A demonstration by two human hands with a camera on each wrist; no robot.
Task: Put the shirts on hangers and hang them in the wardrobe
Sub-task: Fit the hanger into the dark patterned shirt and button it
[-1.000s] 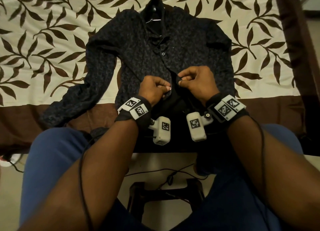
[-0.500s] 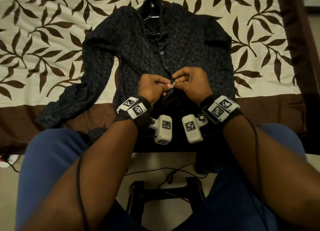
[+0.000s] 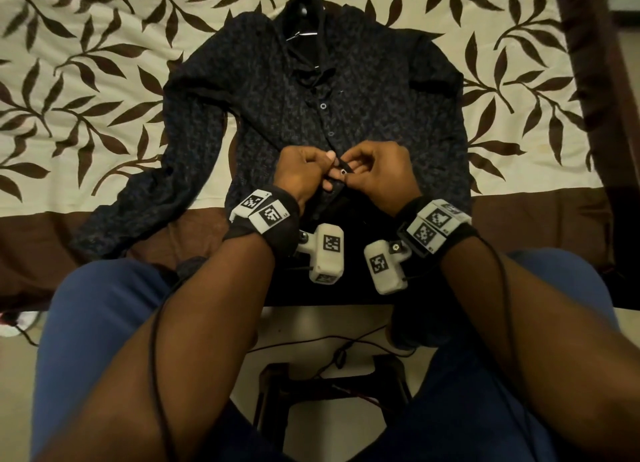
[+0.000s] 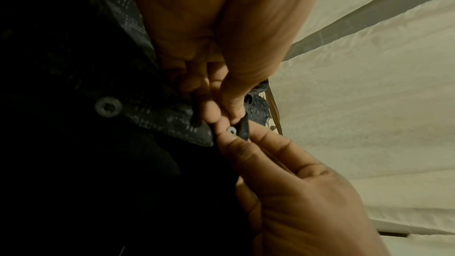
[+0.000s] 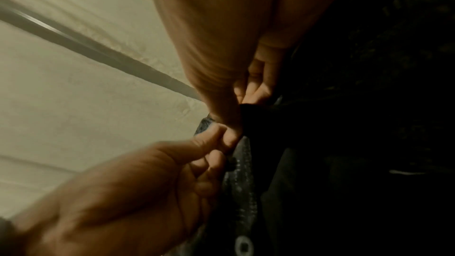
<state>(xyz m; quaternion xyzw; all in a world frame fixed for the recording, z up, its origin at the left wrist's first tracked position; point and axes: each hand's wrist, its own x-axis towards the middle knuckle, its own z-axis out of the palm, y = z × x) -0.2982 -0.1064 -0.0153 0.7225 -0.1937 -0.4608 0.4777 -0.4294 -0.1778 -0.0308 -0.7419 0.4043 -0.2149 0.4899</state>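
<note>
Shirt (image 3: 363,115): dark, patterned, long-sleeved; laid flat, front up, on the bed (image 3: 86,80), hem hanging over the near edge. A hanger (image 3: 301,33) is seen inside the collar, its hook hidden.

Button (image 3: 343,172): small, pale-rimmed, at mid-placket; held between both hands. Two buttons above it appear fastened.

Left hand (image 3: 304,176): fingers (image 4: 211,110) curled, pinching the placket edge at the button.

Right hand (image 3: 377,174): thumb and forefinger clamped on the facing edge of the shirt, remaining fingers loosely curled.

Handling, as judged: the cloth is light, soft and limp; it will sag and crease wherever unsupported. Buttons are small and likely slippery, so each is best pinched close beside its hole. For carrying, the hanger's hook is the point to be taken, not the cloth; the sleeves will trail.

Bed: covered by a cream sheet with brown leaf print and a brown border at the near edge.

Room: dimly lit; a pale floor, cables and a dark stool (image 3: 332,385) are seen below, between the person's knees. No wardrobe is in view.
</note>
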